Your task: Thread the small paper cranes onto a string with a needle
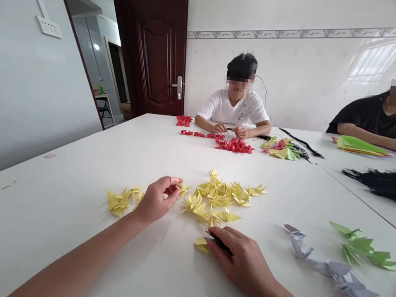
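Note:
My left hand (pixel 158 197) is closed, its thumb and fingertips pinched at a folded yellow paper crane (pixel 184 190). My right hand (pixel 242 256) wraps round a small dark tool (pixel 221 244) with two thin pointed tips; whether it is tweezers or snips I cannot tell. A single yellow crane (pixel 201 244) lies by those tips, partly hidden behind the right fingers. Just beyond both hands spreads a pile of yellow paper cranes (pixel 219 190). Several more yellow cranes (pixel 118 202) rest to the left, partly covered by my left hand.
White-grey paper cranes (pixel 344 280) and green ones (pixel 367 246) lie at the right. Across the white table (pixel 62 238), a person in white (pixel 238 107) handles red cranes (pixel 235 145). Black cords (pixel 393 186) and coloured paper sheets (pixel 362 145) lie near another person in black (pixel 370 115).

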Available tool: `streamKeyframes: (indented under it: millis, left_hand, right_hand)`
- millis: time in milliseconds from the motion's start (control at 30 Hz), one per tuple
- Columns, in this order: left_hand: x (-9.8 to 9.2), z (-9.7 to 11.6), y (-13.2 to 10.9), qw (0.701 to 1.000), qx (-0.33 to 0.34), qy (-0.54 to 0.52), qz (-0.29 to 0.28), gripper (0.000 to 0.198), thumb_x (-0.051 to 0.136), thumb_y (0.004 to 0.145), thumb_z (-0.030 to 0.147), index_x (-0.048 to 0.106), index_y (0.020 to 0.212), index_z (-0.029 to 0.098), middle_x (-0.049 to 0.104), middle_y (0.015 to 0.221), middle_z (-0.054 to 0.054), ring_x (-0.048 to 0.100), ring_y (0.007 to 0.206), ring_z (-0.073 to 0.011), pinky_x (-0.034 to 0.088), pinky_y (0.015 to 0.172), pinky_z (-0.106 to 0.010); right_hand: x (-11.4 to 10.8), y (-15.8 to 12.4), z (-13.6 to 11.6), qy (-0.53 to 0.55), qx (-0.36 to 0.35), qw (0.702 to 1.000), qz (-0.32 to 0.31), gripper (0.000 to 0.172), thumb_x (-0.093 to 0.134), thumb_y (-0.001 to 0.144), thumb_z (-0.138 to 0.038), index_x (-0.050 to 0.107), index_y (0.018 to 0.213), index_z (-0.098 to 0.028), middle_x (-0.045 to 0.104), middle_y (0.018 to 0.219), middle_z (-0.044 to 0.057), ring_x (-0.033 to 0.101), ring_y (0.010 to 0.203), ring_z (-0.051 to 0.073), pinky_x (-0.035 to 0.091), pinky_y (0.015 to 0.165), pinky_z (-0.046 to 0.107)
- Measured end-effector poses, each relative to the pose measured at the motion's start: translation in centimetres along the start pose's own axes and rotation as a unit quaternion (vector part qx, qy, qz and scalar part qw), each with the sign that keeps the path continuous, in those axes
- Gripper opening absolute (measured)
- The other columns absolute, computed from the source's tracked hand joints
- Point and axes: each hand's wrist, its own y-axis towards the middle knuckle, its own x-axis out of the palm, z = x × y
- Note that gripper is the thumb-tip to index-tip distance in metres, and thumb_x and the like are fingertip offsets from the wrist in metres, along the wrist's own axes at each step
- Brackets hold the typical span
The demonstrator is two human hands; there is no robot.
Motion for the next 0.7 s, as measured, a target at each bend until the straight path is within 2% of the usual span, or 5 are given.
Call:
streamKeyframes:
  millis: [167,300,433,567,700]
  left_hand:
    - [-2.3,-0.8,1.2,0.997,0.043,0.056,-0.029,0.025,0.049,0.080,0.021,0.061,0.101,0.015,0.062,0.108,-0.011,0.062,0.073,-0.0117,0.052,0.057,-0.022]
    - [-7.2,-2.1,2.4,0.981,-0.100,0.154,-0.067,0.029,0.052,0.077,0.029,0.062,0.102,0.016,0.065,0.109,-0.008,0.063,0.085,-0.0159,0.052,0.070,-0.026]
    - [-10.8,-3.5,2.5,0.957,-0.192,0.200,-0.089,0.034,0.050,0.077,0.034,0.063,0.103,0.018,0.065,0.112,-0.007,0.062,0.091,-0.0187,0.049,0.082,-0.030]
    - [-11.7,-4.0,2.1,0.931,-0.244,0.201,-0.183,0.032,0.054,0.069,0.029,0.067,0.099,0.022,0.067,0.106,-0.003,0.063,0.088,-0.0178,0.050,0.076,-0.025]
    - [-11.7,-4.0,2.0,0.910,-0.270,0.206,-0.238,0.034,0.055,0.062,0.022,0.068,0.094,0.025,0.068,0.104,-0.001,0.063,0.086,-0.0175,0.048,0.070,-0.023]
  right_hand:
    - [0.0,-0.4,-0.9,0.009,-0.074,0.996,-0.040,0.025,0.045,0.090,-0.026,0.061,0.108,-0.019,0.065,0.080,0.006,0.060,0.068,0.017,0.046,0.060,0.027]
    - [0.3,-1.0,-1.3,0.010,-0.143,0.986,-0.080,0.026,0.043,0.091,-0.026,0.061,0.109,-0.020,0.067,0.085,0.008,0.063,0.074,0.018,0.049,0.064,0.028]
    - [0.8,-0.9,-0.7,0.002,-0.150,0.986,-0.068,0.027,0.045,0.091,-0.026,0.061,0.111,-0.021,0.068,0.095,0.009,0.065,0.079,0.019,0.053,0.068,0.028]
    - [0.9,-0.7,0.0,-0.005,-0.126,0.991,-0.038,0.028,0.045,0.090,-0.027,0.062,0.112,-0.020,0.067,0.105,0.008,0.066,0.087,0.019,0.055,0.072,0.029]
    - [0.8,-0.7,0.1,0.006,-0.109,0.994,-0.029,0.028,0.046,0.090,-0.028,0.062,0.112,-0.021,0.066,0.106,0.007,0.067,0.086,0.018,0.055,0.072,0.028]
